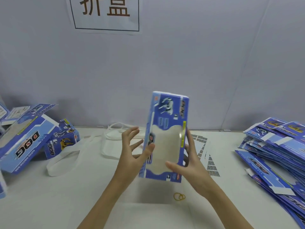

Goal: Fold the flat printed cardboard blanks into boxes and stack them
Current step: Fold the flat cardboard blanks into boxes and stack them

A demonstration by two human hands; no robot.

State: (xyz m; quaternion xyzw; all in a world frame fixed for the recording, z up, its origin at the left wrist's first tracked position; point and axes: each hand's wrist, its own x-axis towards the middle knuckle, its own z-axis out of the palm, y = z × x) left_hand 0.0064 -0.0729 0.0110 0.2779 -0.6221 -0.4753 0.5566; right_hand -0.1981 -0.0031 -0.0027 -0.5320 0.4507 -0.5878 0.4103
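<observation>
1. While only the head view is given, it shows the whole scene: a blue printed box (165,138) held upright in the air above the white surface (82,195), its long axis running near vertical and leaning a little to the right at the top.
2. Between the two hands is where the box sits. The right hand (189,162) wraps its right edge, thumb laid across the clear window and fingers behind, so this hand is gripping the box.
3. By contrast the left hand (133,149) is spread open at the left edge; only its thumb seems to touch the box, and the fingers splay clear of it.
4. Judging by this, the box looks formed and the coming move turns on its placement: the folded boxes (33,139) lie well apart to the left, so the left hand is the nearer one.
5. Well apart to the right lies the stack of flat blanks (277,146), nearer the right hand.
6. Just below the box, yellow rubber bands (179,196) rest on the surface.
</observation>
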